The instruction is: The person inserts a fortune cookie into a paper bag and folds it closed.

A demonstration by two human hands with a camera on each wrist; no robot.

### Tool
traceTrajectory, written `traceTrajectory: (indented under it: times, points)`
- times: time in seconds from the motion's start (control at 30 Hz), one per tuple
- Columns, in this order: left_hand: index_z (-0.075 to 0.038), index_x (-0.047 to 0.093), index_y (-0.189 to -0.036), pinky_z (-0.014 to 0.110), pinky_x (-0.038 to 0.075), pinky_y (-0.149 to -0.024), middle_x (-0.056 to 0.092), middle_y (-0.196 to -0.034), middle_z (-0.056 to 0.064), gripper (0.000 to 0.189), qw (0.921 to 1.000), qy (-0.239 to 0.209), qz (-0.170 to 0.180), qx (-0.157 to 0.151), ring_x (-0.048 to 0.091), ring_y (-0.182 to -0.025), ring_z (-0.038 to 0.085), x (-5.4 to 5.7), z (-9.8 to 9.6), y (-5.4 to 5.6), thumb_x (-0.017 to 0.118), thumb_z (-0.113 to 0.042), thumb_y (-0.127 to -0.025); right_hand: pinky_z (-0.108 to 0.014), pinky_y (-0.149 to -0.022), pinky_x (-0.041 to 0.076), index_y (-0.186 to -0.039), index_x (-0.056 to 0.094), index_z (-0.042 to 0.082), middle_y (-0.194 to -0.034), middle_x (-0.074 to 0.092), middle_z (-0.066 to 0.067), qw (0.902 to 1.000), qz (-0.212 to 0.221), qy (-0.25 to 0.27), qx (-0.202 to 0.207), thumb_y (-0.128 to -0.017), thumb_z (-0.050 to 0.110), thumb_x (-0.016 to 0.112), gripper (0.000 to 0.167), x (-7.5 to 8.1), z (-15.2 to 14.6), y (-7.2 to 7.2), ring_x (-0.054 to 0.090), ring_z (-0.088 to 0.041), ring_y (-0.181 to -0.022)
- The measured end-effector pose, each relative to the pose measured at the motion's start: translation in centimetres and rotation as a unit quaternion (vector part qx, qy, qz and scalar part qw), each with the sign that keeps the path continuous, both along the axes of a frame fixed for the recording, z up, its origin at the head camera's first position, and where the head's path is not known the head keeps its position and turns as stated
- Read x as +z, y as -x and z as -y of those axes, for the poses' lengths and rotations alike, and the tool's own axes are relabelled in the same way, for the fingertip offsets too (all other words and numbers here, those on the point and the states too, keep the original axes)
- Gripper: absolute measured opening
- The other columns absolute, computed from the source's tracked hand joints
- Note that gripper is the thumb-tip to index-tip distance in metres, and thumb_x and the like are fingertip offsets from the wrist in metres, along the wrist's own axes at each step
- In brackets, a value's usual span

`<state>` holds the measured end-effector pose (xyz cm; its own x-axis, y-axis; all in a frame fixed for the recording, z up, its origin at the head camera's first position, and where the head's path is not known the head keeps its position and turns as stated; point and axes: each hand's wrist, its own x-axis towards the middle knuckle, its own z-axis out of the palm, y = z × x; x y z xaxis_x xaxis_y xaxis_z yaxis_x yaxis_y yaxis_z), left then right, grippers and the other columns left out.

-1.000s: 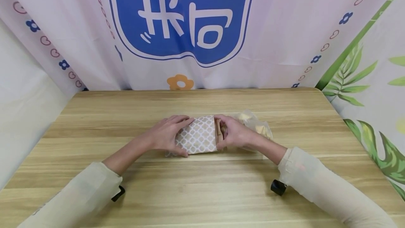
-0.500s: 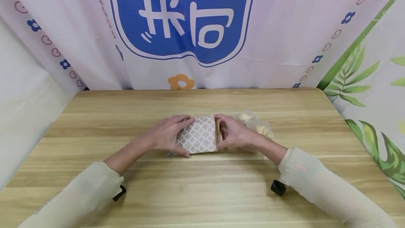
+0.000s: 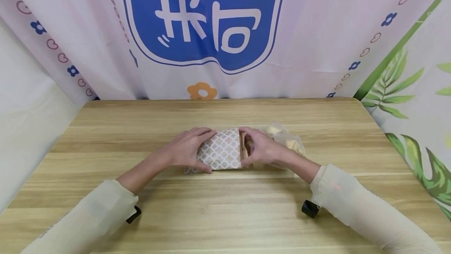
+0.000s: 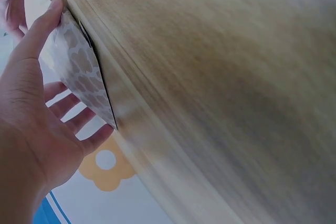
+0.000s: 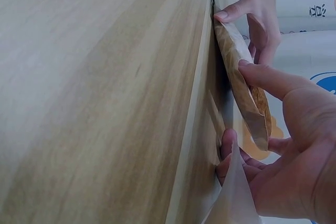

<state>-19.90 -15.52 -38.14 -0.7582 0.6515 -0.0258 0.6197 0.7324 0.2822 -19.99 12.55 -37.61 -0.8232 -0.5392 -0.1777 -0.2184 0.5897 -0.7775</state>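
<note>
A paper bag (image 3: 223, 150) with a beige and white lattice print lies on the table, its brown mouth facing right. My left hand (image 3: 184, 148) grips its closed end, thumb along the near edge and fingers at the far edge. At the mouth, my right hand (image 3: 262, 146) holds the bag between thumb and index finger, which sit at the two corners. The mouth gapes a little, and the inside is mostly hidden. Beside and partly behind the right hand lie clear packets (image 3: 295, 144) with pale yellow contents. In the right wrist view, translucent plastic (image 5: 233, 195) overlaps that hand's lower fingers.
The wooden table (image 3: 218, 215) reaches back to a printed cloth (image 3: 299, 50) hanging behind it. A leaf-patterned cloth (image 3: 415, 101) hangs along the right side. Black wrist mounts (image 3: 310, 209) show below both sleeves.
</note>
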Motion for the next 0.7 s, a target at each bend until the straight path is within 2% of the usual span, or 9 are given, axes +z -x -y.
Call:
traceTrajectory:
  times: [0.3, 0.7]
  points:
    - [0.000, 0.041, -0.157, 0.064, 0.040, -0.114, 0.045, -0.158, 0.020, 0.118, 1.0000, -0.009, 0.002, 0.001, 0.044, -0.143, 0.040, -0.06, 0.01, 0.05, 0.090, -0.062, -0.069, -0.029, -0.066, 0.056, -0.160, 0.032, 0.004, -0.128, 0.053, -0.020, 0.9999, 0.008, 0.006, -0.004, -0.070, 0.001, 0.092, 0.108, 0.04, -0.16, -0.02, 0.062, -0.019, -0.078]
    - [0.001, 0.044, -0.155, 0.062, 0.042, -0.114, 0.049, -0.155, 0.021, 0.116, 0.9997, -0.025, 0.002, 0.003, 0.047, -0.141, 0.041, -0.09, 0.18, 0.09, 0.091, -0.061, -0.068, -0.028, -0.062, 0.054, -0.156, 0.038, 0.002, -0.126, 0.053, -0.021, 0.9998, -0.010, 0.020, 0.001, -0.074, 0.003, 0.090, 0.098, -0.13, -0.40, -0.12, 0.060, -0.016, -0.074]
